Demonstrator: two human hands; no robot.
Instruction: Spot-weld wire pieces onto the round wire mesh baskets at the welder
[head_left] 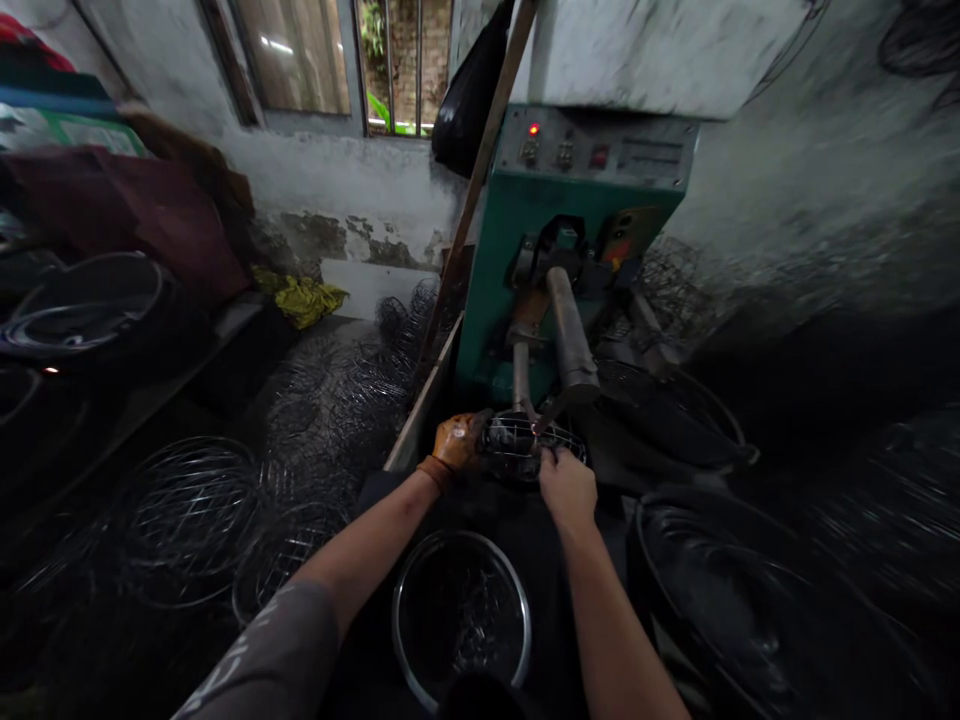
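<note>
1. From my end I see a dark, shiny wire-grid piece with a curved outline, beneath the metal electrodes of a green box-shaped machine.
2. Its long axis runs left to right, its grid facing me.
3. My left hand, orange-brown and glossy, grips one end; my bare right hand pinches the other; they're apart.
4. Below sits a round, silver-rimmed bowl of thin metal bits.

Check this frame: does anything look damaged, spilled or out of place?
Yes. Below the window, the wall has dark, flaking patches, so it looks damaged. Left of the green machine, wire pieces lie in a loose tangle; that looks untidy, though it may be deliberate.
</note>
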